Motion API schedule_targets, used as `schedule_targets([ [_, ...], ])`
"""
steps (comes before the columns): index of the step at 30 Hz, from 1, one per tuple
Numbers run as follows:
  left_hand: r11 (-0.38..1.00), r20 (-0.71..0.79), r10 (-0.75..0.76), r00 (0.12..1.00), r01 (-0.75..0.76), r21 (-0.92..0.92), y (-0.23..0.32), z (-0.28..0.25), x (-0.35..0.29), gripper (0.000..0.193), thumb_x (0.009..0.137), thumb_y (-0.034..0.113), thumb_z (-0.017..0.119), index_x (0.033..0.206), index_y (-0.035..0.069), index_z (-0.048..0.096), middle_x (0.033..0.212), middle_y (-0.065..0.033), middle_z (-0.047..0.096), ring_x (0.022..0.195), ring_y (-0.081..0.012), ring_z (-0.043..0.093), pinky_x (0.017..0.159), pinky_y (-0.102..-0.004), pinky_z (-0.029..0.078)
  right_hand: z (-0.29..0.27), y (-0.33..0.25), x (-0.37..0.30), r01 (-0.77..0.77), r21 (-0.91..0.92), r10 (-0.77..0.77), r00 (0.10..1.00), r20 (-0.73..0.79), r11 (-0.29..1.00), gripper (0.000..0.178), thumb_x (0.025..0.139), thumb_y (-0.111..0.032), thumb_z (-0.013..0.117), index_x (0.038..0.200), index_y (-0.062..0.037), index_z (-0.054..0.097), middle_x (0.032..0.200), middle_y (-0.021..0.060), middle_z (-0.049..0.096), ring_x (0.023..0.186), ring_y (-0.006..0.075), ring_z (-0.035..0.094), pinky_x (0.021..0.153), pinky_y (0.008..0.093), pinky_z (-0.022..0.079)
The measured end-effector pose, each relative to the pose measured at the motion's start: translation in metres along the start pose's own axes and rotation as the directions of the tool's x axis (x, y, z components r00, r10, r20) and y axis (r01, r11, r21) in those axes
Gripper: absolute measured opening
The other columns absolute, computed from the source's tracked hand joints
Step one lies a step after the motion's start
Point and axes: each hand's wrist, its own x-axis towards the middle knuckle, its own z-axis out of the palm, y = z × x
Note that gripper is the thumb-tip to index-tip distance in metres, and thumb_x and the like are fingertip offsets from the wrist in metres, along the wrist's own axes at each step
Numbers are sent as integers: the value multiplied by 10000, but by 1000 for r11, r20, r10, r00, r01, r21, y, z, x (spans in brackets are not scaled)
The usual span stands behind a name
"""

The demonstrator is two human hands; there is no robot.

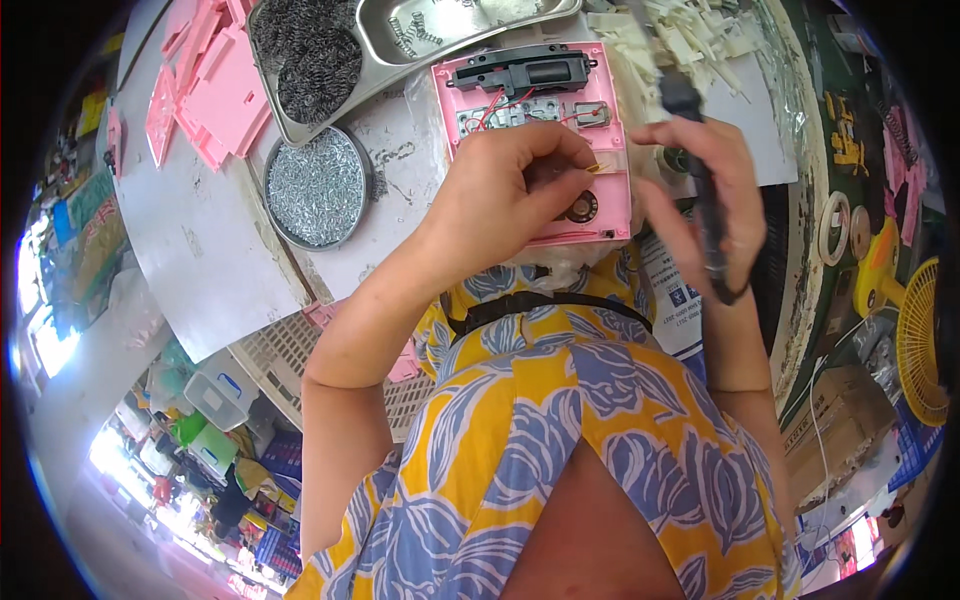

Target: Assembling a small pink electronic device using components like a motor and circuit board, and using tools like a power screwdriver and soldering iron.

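Observation:
A pink plastic case (618,190) lies open in front of me, holding a black ribbed part (540,72), metal plates with red wires (490,108) and a round black part (582,207). My left hand (510,185) reaches over the case from the left, thumb and forefinger pinched at a thin yellow strand (597,169) that looks like wire. To the case's right, a long black-handled tool (708,190) with a blurred grey front end lies across my right hand (735,180). That hand's thumb and forefinger are spread; its grip is partly hidden.
A round tin of small metal pieces (318,188) and a metal tray (285,125) with dark springs stand at left. Pink panels (215,90) are stacked behind them. White plastic parts (705,45) lie at the far right, with a yellow fan (920,320) beyond the table edge.

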Motion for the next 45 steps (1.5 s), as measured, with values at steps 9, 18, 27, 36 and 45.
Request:
schedule_targets([
  [9,956,36,229,973,-232,182,-1,-1,-2,78,895,23,694,962,-9,670,857,-23,622,744,-81,607,645,-236,493,-12,-1,-12,-68,79,72,996,-47,995,425,808,67,732,1214,-10,634,1040,100,629,886,169,647,787,294,521],
  [18,842,105,359,928,-370,394,1,0,6,108,812,8,719,892,-2,647,983,-71,564,703,-162,600,621,-290,497,-87,-15,-31,-336,291,294,939,179,896,275,830,-138,699,1028,26,606,937,82,598,759,91,479,699,220,367],
  [27,822,124,334,934,-353,446,2,1,6,105,814,33,720,901,11,666,977,-67,561,729,-180,626,649,-298,518,-73,-9,-26,-366,267,259,895,365,891,220,796,-96,699,953,45,641,841,61,602,612,70,476,562,223,368],
  [36,788,137,354,925,-373,490,1,1,8,116,810,63,727,918,42,688,999,-68,572,746,-203,651,674,-321,541,-67,-10,-16,-329,225,226,894,386,917,200,799,-92,692,941,42,647,781,48,611,598,70,503,545,224,384],
  [45,778,151,325,934,-354,518,3,1,7,117,811,58,724,917,37,678,1021,-74,579,760,-220,665,686,-333,545,-70,-16,-14,-391,187,295,869,397,901,210,789,-87,690,948,43,642,767,44,603,595,68,506,557,222,389],
])
